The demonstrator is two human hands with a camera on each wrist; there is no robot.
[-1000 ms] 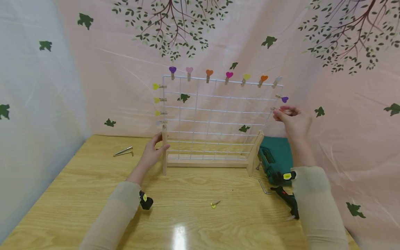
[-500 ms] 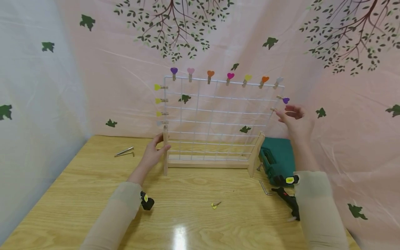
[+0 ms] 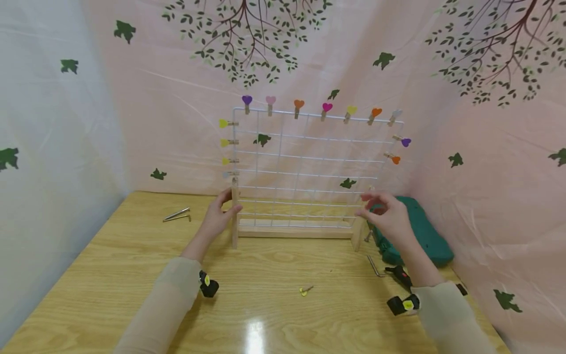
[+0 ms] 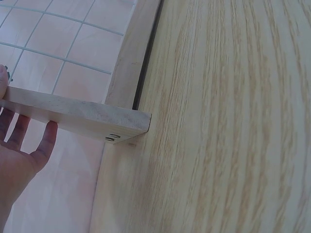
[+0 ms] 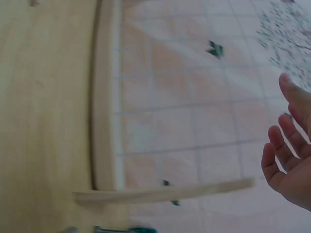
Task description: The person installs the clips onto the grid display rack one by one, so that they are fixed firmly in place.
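Note:
A white wire grid [image 3: 283, 112] stands upright in a wooden stand, with heart-topped mini clothespins along its top and sides. My left hand [image 3: 218, 211] grips the stand's left wooden post [image 4: 77, 114], thumb on one face and fingers on the other. On the grid's right edge sit a purple-heart clothespin [image 3: 405, 142] and, below it, an orange-heart clothespin [image 3: 395, 160]. Lower down, my right hand [image 3: 389, 216] is beside the right post [image 5: 194, 190], fingers loosely bent and holding nothing. In the right wrist view its fingers are spread apart from the post.
A lone yellow-heart clothespin [image 3: 303, 291] lies on the table's front middle. To the right are a green case [image 3: 429, 236], a hex key [image 3: 375, 265], a bolt [image 3: 368, 237] and a black tool [image 3: 399, 276] partly behind my wrist. Metal pieces [image 3: 177, 215] lie at left.
My right hand has let go of the orange-heart clothespin, which stays clipped on the grid's right edge, and has moved down and left to the right post. My left hand keeps its grip.

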